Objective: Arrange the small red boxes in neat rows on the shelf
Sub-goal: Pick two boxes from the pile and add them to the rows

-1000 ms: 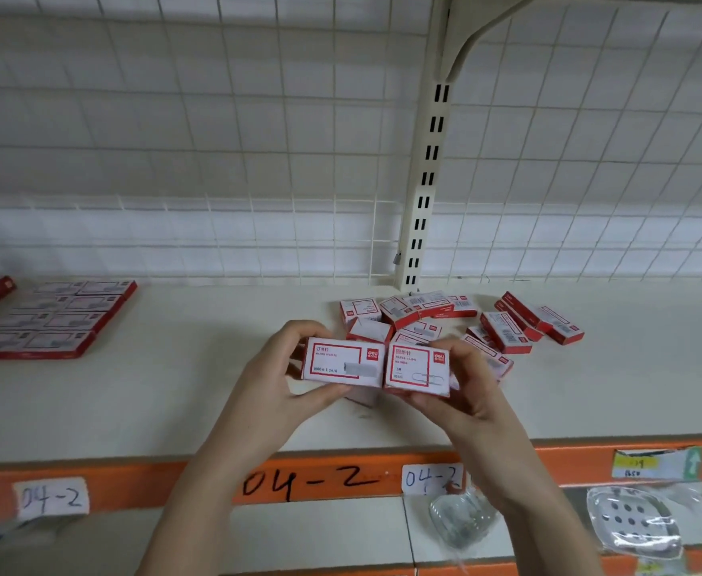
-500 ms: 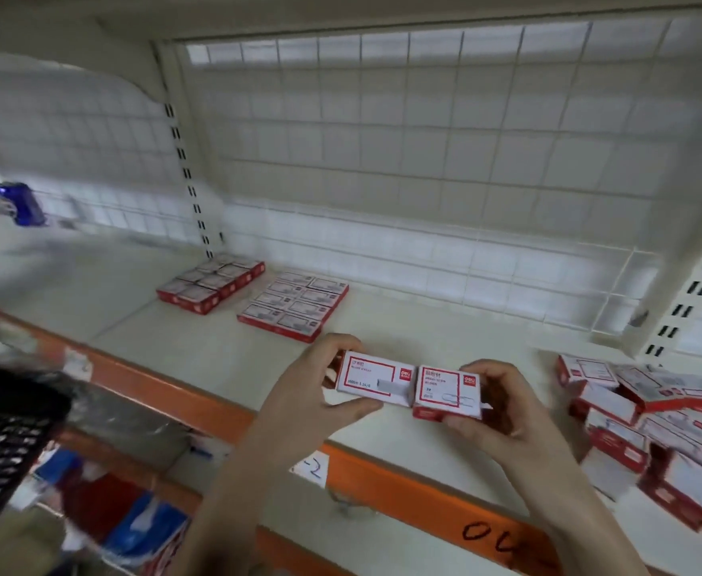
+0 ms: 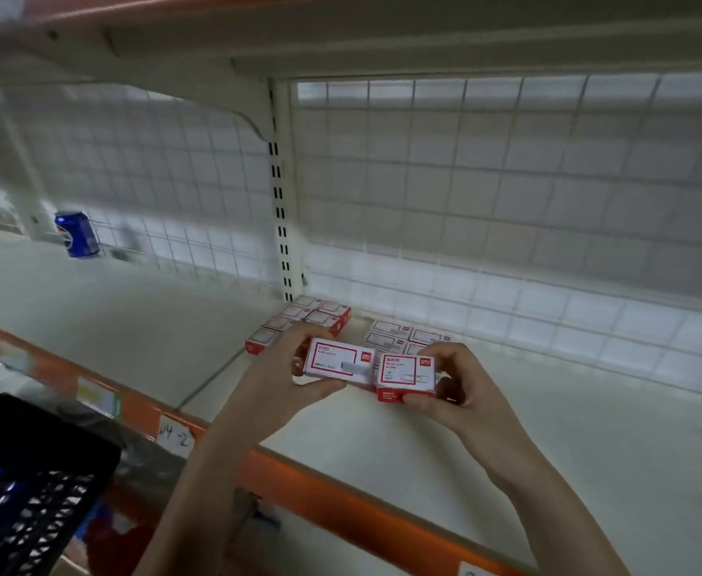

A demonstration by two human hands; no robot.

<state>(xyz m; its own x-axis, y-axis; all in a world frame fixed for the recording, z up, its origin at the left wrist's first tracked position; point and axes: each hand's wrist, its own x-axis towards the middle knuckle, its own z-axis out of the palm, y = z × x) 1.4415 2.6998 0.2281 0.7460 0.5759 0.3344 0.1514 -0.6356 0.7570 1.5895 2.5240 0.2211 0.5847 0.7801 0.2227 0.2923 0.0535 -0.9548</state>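
Note:
My left hand grips a small red-and-white box held flat, label up. My right hand grips a second small red box that touches the first one side by side. Both boxes hover above the white shelf, a little in front of two tidy blocks of small red boxes: one block by the upright post, another just to its right, partly hidden behind my hands.
An orange shelf edge with a paper label "04-2" runs diagonally below my arms. A slotted upright post and wire-grid back panel stand behind. A blue can sits far left. A black mesh basket is at the lower left.
The view swung left, away from the loose pile of boxes. My hands carried the two boxes leftward and now hold them just in front of the arranged blocks.

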